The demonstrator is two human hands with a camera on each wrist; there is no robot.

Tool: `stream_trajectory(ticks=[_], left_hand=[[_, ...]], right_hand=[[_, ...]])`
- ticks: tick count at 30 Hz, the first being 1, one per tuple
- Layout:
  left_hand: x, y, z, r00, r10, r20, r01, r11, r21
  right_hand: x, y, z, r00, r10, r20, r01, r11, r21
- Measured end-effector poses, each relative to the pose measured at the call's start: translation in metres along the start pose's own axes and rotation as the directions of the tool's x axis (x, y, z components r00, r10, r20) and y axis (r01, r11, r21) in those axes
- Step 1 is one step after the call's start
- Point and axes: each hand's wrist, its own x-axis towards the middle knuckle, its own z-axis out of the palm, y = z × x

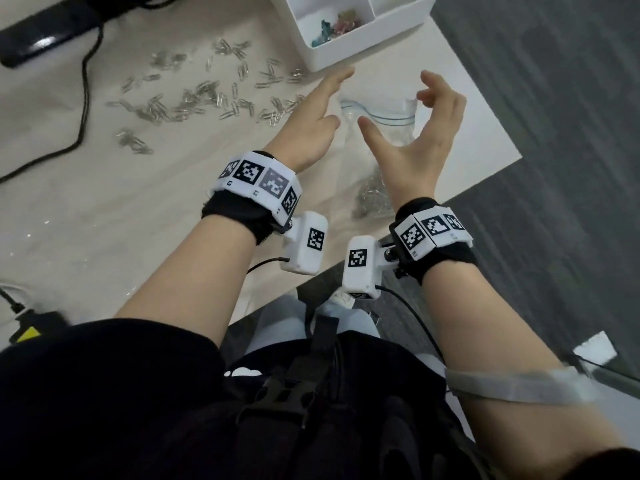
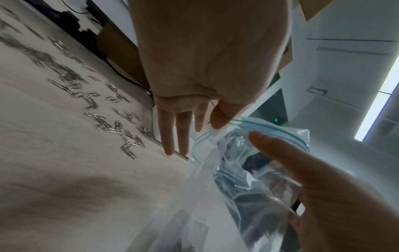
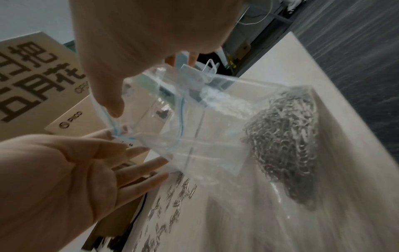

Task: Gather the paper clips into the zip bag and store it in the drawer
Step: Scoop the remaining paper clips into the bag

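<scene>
A clear zip bag (image 1: 377,112) with a blue zip strip stands up from the beige table (image 1: 138,209), its mouth open between my hands. A heap of silver paper clips (image 3: 287,139) lies in its bottom. My right hand (image 1: 398,109) holds the mouth, thumb on the near strip and curled fingers (image 1: 427,93) at the far corner. My left hand (image 1: 330,98) keeps its fingers straight; its thumb (image 2: 220,119) touches the bag's left rim. Many loose paper clips (image 1: 194,102) are scattered on the table left of the bag.
A white compartment box (image 1: 346,39) with coloured clips stands beyond the bag. A black cable (image 1: 83,98) and a black device (image 1: 45,32) lie at the far left. The table's corner and edge run close on the right, with grey carpet (image 1: 554,133) below.
</scene>
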Motion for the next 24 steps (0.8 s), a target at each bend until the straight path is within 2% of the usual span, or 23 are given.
stream_trajectory(ticks=[7, 9, 12, 15, 18, 21, 24], left_hand=[[-0.002, -0.031, -0.039, 0.993, -0.092, -0.072, 0.088, 0.994, -0.059], [-0.001, -0.040, -0.055, 0.989, -0.111, -0.097, 0.106, 0.993, -0.055], [-0.003, -0.056, -0.080, 0.976, -0.123, -0.181, 0.116, 0.992, -0.047], [-0.007, -0.080, -0.109, 0.933, -0.152, -0.325, 0.165, 0.986, 0.014], [-0.010, -0.111, -0.136, 0.852, -0.249, -0.461, 0.311, 0.948, 0.063], [-0.011, -0.144, -0.156, 0.799, -0.346, -0.493, 0.448, 0.888, 0.103], [-0.010, -0.166, -0.167, 0.747, -0.461, -0.479, 0.578, 0.806, 0.125]], right_hand=[[0.010, -0.031, 0.047, 0.972, -0.235, -0.025, 0.229, 0.960, -0.159], [0.011, -0.041, 0.064, 0.970, -0.239, 0.036, 0.241, 0.962, -0.124], [0.009, -0.056, 0.091, 0.957, -0.197, 0.214, 0.208, 0.978, -0.029], [0.005, -0.063, 0.122, 0.924, -0.132, 0.359, 0.144, 0.989, -0.008], [0.002, -0.056, 0.152, 0.904, 0.044, 0.424, -0.021, 0.998, -0.060], [0.003, -0.039, 0.172, 0.859, 0.275, 0.431, -0.174, 0.950, -0.260], [0.008, -0.023, 0.183, 0.818, 0.423, 0.389, -0.259, 0.875, -0.408]])
